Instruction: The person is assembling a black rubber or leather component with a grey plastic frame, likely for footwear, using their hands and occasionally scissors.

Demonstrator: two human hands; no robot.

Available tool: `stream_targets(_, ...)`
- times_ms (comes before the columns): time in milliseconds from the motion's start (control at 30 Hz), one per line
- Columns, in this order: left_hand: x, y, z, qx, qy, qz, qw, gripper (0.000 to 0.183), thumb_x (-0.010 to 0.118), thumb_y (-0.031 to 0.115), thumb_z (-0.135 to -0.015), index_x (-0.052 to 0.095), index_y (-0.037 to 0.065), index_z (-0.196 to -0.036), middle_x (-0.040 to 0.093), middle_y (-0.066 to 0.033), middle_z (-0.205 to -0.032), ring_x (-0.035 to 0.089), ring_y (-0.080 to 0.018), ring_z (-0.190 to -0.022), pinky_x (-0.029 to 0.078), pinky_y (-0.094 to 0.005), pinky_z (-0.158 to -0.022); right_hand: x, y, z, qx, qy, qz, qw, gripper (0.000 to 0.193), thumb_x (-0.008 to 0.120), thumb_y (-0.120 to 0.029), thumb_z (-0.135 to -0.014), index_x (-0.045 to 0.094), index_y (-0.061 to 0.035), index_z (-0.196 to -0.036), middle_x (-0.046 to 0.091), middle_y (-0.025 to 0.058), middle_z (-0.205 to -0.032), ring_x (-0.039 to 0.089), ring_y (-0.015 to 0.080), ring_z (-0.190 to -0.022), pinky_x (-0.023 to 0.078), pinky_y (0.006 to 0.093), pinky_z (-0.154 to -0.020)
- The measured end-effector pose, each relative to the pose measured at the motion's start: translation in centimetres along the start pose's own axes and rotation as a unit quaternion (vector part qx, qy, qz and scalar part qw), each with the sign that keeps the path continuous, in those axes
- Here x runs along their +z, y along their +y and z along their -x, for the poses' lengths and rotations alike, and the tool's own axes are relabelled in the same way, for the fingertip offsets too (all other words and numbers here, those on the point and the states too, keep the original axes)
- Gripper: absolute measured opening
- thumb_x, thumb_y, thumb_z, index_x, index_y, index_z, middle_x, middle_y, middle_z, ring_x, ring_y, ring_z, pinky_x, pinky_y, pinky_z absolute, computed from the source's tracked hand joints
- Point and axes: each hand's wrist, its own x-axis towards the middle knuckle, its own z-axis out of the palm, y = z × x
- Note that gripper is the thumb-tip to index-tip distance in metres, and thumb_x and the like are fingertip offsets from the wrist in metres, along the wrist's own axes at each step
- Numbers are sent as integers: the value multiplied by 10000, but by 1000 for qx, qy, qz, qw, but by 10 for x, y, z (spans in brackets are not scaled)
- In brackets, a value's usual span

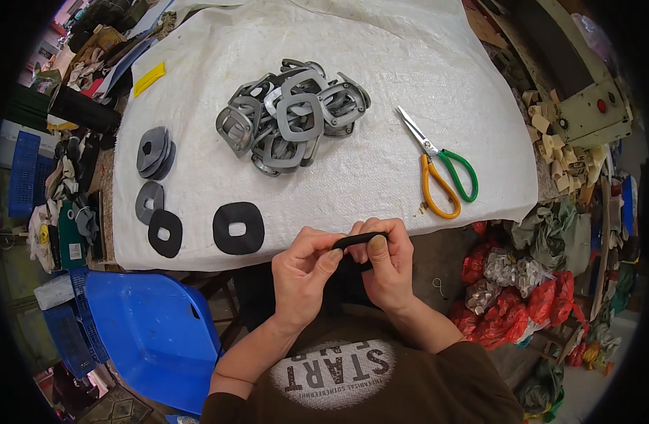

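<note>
Just off the table's near edge, my left hand (303, 272) and my right hand (389, 267) pinch a dark black piece (354, 239) between thumbs and fingers. It is seen edge-on as a narrow, slightly curved band, so its full shape is hidden. To the left on the table lie a black rounded-square piece with a square hole (248, 227) and a smaller black one (156, 239). That smaller one touches a grey piece with a hole (145, 203). Beyond them is a stack of grey pieces (152, 161). Farther off sits a heap of grey rounded-square frames (301, 133).
Scissors (430, 152) with orange and green handles lie at the right on the white-covered table (395, 49). A yellow strip (149, 79) is at far left. A blue plastic tub (144, 325) stands below left. Red bags (508, 314) and a machine (589, 116) are at right.
</note>
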Motion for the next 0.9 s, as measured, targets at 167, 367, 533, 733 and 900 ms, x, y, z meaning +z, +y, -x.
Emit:
stream_targets(167,0,-6,6,14,-14,-111,994,126,589,70,-840,614,-14,-932,516,-21,-821,469,-92,-703,391,-213,-638,-2,-1,1,27,-1,1,1000,177,467,-198,-926,410,-37,-878,414,28,-689,379,118,-643,346,260,-596)
stream_targets(367,-4,-3,-1,63,12,-176,982,209,599,75,-824,599,5,-1022,486,-25,-776,457,-101,-660,389,-206,-600,-8,1,-2,94,23,-62,993,168,469,-203,-924,440,-37,-918,418,26,-689,383,118,-642,365,273,-647)
stream_targets(533,-3,3,-1,114,54,-159,979,251,611,74,-816,594,5,-1057,484,-33,-746,455,-92,-627,379,-203,-553,-9,0,-1,97,27,-67,993,176,473,-213,-923,445,-40,-921,412,24,-679,372,123,-633,362,277,-654)
stream_targets(733,3,3,4,74,37,-143,986,186,601,33,-821,619,-25,-996,466,-6,-703,435,-61,-611,350,-191,-523,-11,5,1,69,-26,-25,997,184,449,-195,-938,431,-12,-930,447,27,-714,397,91,-629,369,233,-607)
stream_targets(900,4,4,2,27,21,-69,997,199,590,36,-834,608,-31,-1021,464,-2,-757,432,-50,-653,346,-180,-549,-4,-1,-3,91,1,-16,996,180,460,-209,-929,430,-35,-899,395,17,-652,352,123,-608,335,272,-596)
